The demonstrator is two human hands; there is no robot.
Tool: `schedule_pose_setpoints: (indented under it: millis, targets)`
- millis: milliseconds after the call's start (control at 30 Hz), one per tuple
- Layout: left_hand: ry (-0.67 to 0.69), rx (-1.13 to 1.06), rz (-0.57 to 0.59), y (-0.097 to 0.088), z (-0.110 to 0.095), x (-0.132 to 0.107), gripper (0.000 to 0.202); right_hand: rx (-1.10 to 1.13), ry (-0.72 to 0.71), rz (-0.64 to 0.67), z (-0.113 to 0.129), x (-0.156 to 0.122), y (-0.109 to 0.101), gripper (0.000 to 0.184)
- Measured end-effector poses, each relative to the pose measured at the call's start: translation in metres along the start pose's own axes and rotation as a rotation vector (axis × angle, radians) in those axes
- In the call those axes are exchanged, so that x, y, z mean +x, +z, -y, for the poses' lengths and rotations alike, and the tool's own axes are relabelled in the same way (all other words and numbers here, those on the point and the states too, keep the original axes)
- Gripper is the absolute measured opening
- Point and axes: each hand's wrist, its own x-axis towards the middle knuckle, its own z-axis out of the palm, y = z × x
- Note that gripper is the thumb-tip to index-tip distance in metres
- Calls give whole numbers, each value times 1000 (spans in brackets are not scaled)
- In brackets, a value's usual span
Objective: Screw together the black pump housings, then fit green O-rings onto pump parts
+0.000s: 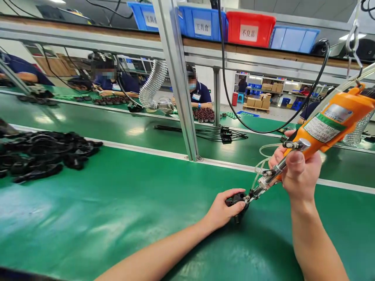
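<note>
My left hand (224, 208) is closed around a small black plastic part (236, 201) on the green mat (131, 195). My right hand (301, 171) grips an orange electric screwdriver (328, 121) with a metal screw-feeding nose and a thin clear tube. The tool slants down to the left, and its tip meets the black part beside my left fingers. Whether a screw sits at the tip is too small to tell. Part of the black piece is hidden by my fingers.
A heap of black curved parts (49, 152) lies at the left. An upright metal post (178, 78) stands ahead. Black cables with connectors (225, 134) lie behind the bench's rail. Blue bins (202, 25) and a red bin (249, 29) sit overhead. Several people work across the line.
</note>
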Motion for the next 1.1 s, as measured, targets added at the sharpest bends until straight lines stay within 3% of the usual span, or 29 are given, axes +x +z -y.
schedule_pose_setpoints:
  millis: [167,367,600,867,1033,1100]
  targets:
    - [-18,-39,16,2,-3,0,55,11,13,1,1,-2,7,73]
    - [-5,-75,30,3,-8,-1,45,-49,-10,-8,9,-9,22,56]
    - [26,-89,51,2,-11,-2,47,-106,4,-9,-2,-12,38,53]
    - [58,-30,26,8,-8,-4,44,-70,60,-68,-11,-13,37,54]
    - [161,133,-165,1,-9,-7,32,-70,-7,-129,-7,-3,20,49]
    - [147,25,-24,-11,-10,-7,38,-82,-96,-172,0,3,8,45]
